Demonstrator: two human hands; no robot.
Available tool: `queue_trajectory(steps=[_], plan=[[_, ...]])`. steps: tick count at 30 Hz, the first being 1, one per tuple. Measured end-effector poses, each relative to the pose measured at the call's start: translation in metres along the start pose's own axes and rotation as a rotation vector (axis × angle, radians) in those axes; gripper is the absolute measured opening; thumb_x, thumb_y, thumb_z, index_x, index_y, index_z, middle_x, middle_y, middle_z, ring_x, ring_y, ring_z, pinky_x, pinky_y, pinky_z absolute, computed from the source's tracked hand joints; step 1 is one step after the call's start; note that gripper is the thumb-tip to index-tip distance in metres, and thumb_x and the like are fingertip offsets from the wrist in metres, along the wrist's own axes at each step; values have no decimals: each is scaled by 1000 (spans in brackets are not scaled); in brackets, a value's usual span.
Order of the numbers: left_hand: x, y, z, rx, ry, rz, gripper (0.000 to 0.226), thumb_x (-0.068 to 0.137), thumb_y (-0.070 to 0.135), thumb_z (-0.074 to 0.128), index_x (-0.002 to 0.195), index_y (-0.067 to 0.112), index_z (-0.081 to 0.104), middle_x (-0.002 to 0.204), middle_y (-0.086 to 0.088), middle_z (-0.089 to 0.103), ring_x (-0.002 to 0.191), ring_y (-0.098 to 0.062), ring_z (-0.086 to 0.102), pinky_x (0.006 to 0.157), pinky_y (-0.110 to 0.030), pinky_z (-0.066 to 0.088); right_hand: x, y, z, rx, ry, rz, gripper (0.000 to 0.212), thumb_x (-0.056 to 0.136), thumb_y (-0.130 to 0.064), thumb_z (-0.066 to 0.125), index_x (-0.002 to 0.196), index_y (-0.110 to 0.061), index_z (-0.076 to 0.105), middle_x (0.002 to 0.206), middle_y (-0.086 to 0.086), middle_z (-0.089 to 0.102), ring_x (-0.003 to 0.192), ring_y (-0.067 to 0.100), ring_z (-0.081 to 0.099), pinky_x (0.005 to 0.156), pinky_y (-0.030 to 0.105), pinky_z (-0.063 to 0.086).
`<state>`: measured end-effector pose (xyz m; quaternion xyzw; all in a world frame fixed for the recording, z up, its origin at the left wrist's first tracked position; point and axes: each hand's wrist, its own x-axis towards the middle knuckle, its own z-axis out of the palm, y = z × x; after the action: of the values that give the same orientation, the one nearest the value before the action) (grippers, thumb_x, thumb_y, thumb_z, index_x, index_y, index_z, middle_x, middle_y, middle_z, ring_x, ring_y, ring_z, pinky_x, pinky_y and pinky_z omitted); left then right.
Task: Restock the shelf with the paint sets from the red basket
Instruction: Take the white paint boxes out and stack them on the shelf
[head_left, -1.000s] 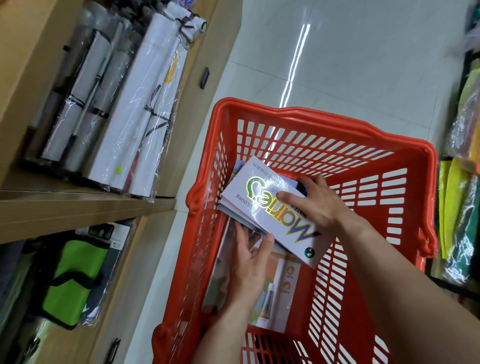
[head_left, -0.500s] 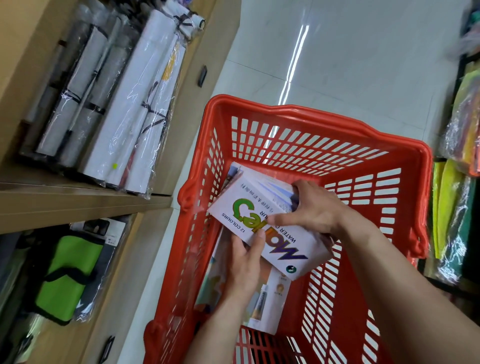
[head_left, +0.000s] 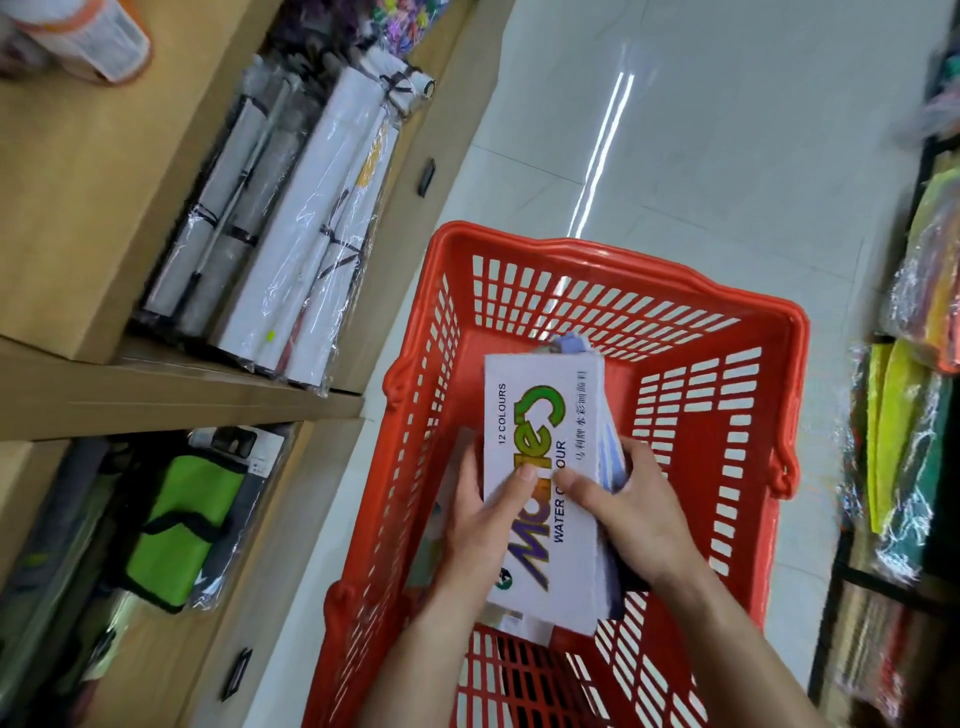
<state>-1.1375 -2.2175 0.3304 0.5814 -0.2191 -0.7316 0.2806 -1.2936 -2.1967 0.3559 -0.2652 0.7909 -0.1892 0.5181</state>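
Left hand (head_left: 485, 525) and right hand (head_left: 631, 512) clamp a stack of paint sets (head_left: 545, 467) over the red basket (head_left: 675, 270). Risk: lower boxes, visibly fanned between both hands, may slip out.

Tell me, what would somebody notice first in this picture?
The big red basket on the shiny floor jumps out first, right in the middle. Over it, the left hand and right hand grip a stack of white paint sets printed 12 COLOURS. On the left, a wooden shelf holds wrapped white rolls, with a bright green bag below.
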Motion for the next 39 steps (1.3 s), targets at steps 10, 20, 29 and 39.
queue_trajectory(steps=[10,20,29,39], plan=[[-84,45,-3,48,-130,-131,50,85,26,64,133,37,57,113,-2,78,98,-27,76,78,-39,62,-79,-9,-11,324,-76,-32,67,65,-57,80,126,-43,58,121,-6,76,103,20,77,91,50,61],[-183,109,13,-25,-161,6,65,84,22,66,146,30,48,122,-6,75,104,-30,75,78,-40,62,-168,-58,-47,610,-180,-178,52,87,-36,63,135,-16,60,124,11,76,109,38,75,95,54,59],[-284,154,30,-145,-75,277,63,96,11,60,147,41,41,137,-5,66,124,-36,64,103,-53,51,-252,-111,-65,630,-369,-472,67,90,-14,58,154,-16,38,139,10,68,121,32,70,90,37,60],[-411,167,-35,-218,143,560,80,75,39,79,145,52,42,156,0,44,137,-28,53,114,-57,39,-370,-167,-28,603,-622,-622,55,85,-17,60,140,-15,55,124,9,76,107,29,74,82,33,61]])
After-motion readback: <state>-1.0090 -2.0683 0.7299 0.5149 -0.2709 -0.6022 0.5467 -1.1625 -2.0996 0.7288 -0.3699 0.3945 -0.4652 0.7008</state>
